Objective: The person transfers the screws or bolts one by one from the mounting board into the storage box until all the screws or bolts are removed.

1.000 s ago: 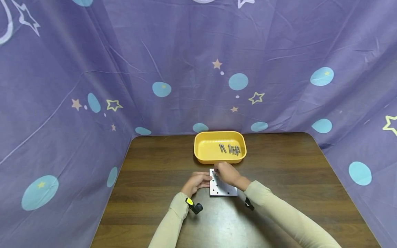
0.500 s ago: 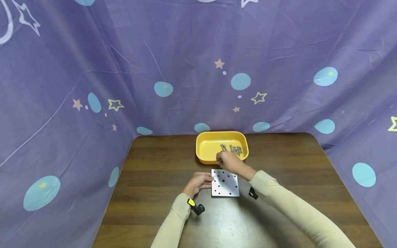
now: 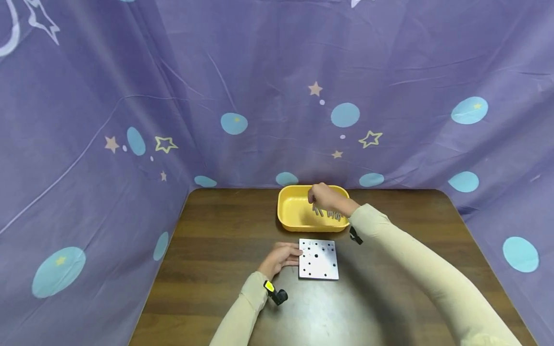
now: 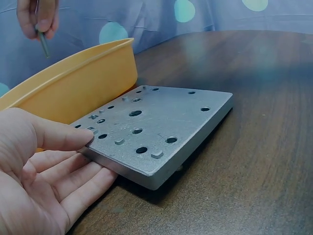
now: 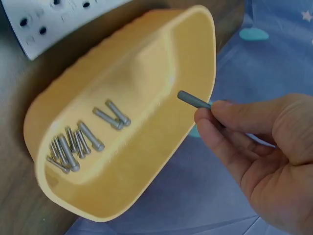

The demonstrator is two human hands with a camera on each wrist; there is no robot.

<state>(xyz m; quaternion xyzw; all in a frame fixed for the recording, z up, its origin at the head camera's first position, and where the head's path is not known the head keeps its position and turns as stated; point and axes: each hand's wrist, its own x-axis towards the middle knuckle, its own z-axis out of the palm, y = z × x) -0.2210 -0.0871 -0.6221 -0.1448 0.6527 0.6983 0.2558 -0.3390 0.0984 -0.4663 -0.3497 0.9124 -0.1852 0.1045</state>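
Note:
A square silver metal plate (image 3: 324,264) with several holes lies on the table. My left hand (image 3: 279,258) grips its left edge, the thumb on top and the fingers against the side and underside, as the left wrist view shows. Above the yellow bin (image 3: 290,223), my right hand (image 3: 325,196) pinches a grey metal bolt (image 5: 193,99) between thumb and fingertips. The bolt's shank sticks out, and its other end is hidden by the fingers. Several loose bolts (image 5: 82,139) lie in the bin below that hand.
The bin stands just beyond the plate on the brown wooden table (image 3: 229,226). A purple patterned curtain (image 3: 259,96) rises behind the table's back edge and along its sides. Small raised marks sit beside the plate's holes.
My right hand has moved from the plate's upper left part, away from me, to above the yellow bin. My left hand stays at the plate's left edge.

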